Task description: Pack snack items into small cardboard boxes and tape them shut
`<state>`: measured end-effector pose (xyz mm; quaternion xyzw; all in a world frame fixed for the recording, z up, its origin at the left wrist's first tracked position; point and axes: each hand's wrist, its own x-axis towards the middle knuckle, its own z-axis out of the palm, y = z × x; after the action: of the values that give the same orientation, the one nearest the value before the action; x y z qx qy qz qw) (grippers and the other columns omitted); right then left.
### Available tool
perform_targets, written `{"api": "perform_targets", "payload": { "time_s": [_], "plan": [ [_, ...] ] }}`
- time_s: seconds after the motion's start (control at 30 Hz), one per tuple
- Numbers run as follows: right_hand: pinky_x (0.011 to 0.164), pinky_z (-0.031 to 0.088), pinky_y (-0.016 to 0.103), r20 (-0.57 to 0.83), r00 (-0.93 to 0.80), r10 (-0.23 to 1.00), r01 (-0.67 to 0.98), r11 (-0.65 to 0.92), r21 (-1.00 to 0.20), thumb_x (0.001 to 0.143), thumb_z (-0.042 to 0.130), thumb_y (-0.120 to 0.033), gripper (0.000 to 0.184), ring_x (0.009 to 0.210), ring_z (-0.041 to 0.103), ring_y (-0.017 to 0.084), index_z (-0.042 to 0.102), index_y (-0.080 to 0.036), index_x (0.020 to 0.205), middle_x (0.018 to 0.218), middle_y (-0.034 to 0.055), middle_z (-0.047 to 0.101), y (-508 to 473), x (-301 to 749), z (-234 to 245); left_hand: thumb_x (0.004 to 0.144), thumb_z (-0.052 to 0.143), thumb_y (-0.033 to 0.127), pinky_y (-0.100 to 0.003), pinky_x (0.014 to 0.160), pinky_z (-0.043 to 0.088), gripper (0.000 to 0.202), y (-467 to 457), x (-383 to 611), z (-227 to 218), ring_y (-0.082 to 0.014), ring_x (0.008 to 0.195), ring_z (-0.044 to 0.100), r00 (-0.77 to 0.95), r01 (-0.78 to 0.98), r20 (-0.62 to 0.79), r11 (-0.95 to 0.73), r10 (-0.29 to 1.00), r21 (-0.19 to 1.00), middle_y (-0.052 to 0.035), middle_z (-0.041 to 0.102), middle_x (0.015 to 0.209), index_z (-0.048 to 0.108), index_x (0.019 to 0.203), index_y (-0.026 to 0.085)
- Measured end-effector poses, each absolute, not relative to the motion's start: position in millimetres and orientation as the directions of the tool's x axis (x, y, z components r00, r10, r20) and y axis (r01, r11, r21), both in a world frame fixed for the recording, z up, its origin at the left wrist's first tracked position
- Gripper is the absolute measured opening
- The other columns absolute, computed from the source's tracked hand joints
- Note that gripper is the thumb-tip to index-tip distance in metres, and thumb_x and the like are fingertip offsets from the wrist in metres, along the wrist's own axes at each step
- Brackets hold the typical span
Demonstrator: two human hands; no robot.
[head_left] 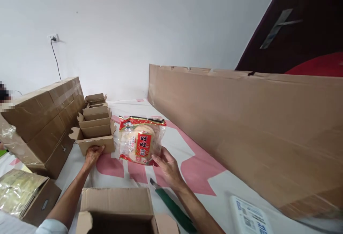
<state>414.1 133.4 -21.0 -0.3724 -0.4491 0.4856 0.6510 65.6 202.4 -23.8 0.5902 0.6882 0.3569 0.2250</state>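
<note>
My right hand [168, 168] grips a red and clear bag of rice crackers [142, 141] by its lower right corner, holding it up over the table. On the left, my left hand [93, 154] is at the near wall of a small open cardboard box [99, 143], its fingers bent against the bottom edge. That box stands at the near end of a row of similar open boxes [96, 113]. Nearest me is another open cardboard box [116, 202] with its flaps up. A green-handled utility knife [174, 209] lies on the table below my right forearm.
Taped cartons [50, 119] are stacked at the left, with a carton of plastic-wrapped contents [21, 191] in front. A long cardboard panel [241, 127] stands along the right side. A white labelled package [249, 216] lies at the lower right of the cloth-covered table [198, 177].
</note>
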Motion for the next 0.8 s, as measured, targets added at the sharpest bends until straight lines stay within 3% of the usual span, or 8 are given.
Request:
{"api": "perform_targets", "payload": {
  "time_s": [0.2,0.53,0.7,0.8],
  "plan": [
    [0.087,0.06,0.035,0.217,0.111,0.97,-0.238,0.238,-0.941,0.079,0.085,-0.056,0.046,0.1,0.07,0.024,0.073,-0.024,0.11,0.11,0.0053,0.078,144.9,427.5,-26.0,0.08,0.059,0.07,-0.035,0.071,0.051,0.052,237.5,50.6,-24.1,-0.0284,0.079,0.071,-0.245,0.648,0.143,0.052,0.959,0.76,-0.0068,0.075,0.069,0.072,0.064,0.022],
    [0.09,0.061,0.039,0.195,0.014,0.981,-0.151,0.195,-0.969,0.079,0.083,-0.06,0.054,0.106,0.072,0.028,0.071,-0.023,0.116,0.117,0.0087,0.078,163.7,429.8,-26.8,0.083,0.06,0.054,-0.031,0.073,0.052,0.037,285.1,42.0,-14.6,-0.0245,0.082,0.072,-0.23,0.693,0.154,0.051,0.961,0.719,-0.0034,0.075,0.073,0.074,0.074,0.021],
    [0.081,0.061,0.037,0.247,-0.098,0.964,-0.06,0.242,-0.968,0.079,0.082,-0.057,0.051,0.094,0.073,0.027,0.074,-0.021,0.114,0.104,0.0065,0.079,179.3,429.8,-3.8,0.078,0.072,0.038,-0.034,0.082,0.057,0.03,275.2,49.1,9.8,-0.0274,0.092,0.074,-0.195,0.728,0.174,0.024,0.965,0.685,-0.0072,0.08,0.091,0.077,0.1,0.018],
    [0.077,0.059,0.033,0.294,-0.215,0.931,0.011,0.304,-0.953,0.078,0.081,-0.046,0.044,0.091,0.072,0.026,0.075,-0.021,0.115,0.099,0.004,0.079,193.6,427.9,20.3,0.084,0.067,0.033,-0.042,0.099,0.054,0.041,237.0,54.1,40.8,-0.0326,0.115,0.07,-0.224,0.76,0.28,-0.013,0.934,0.65,-0.0157,0.075,0.121,0.071,0.121,0.015]
  ]
}}
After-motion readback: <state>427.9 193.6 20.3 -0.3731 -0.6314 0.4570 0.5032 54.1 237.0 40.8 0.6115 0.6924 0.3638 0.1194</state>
